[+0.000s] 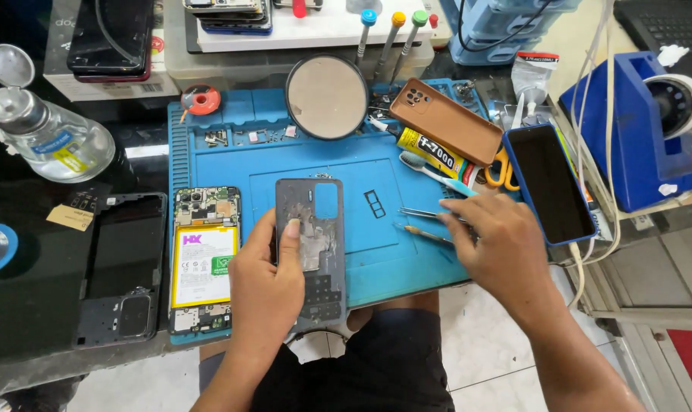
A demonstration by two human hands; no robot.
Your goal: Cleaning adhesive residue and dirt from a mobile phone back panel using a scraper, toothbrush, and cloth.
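Grey plastic phone back cover (313, 244), inner face up, is being pinched at lower centre by the left hand (267, 284). Right hand (492, 238) is closing its fingers on thin metal tweezers (428, 215) on the blue mat (407, 183); judged step: tool pickup, needing a firm pinch.

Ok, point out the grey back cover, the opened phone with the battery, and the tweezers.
grey back cover (315, 210): head view, upper inner face.
opened phone (203, 263): head view, battery label.
tweezers (420, 214): head view, middle of the metal arms.
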